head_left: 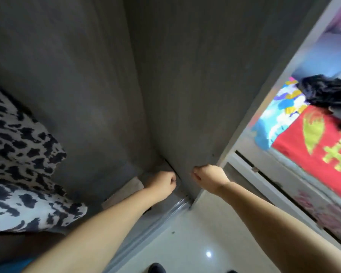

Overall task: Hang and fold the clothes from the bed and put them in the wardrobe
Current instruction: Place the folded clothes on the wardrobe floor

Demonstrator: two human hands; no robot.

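Observation:
A grey sliding wardrobe door (195, 85) stands in front of me. My left hand (162, 184) is closed around the door's left edge, low down near the floor track. My right hand (208, 178) is a closed fist pressed against the door's face, close to its right edge; a handle under it cannot be made out. A black-and-white patterned garment (18, 164) lies inside the wardrobe at the left. On the bed (280, 123) at the right lies a heap of black clothes (329, 95).
A red blanket with yellow print (313, 150) covers part of the bed. The metal door track (177, 205) runs along the pale glossy floor (195, 243). My dark shoe (156, 267) shows at the bottom edge. The wardrobe's inner panel (67, 75) is grey.

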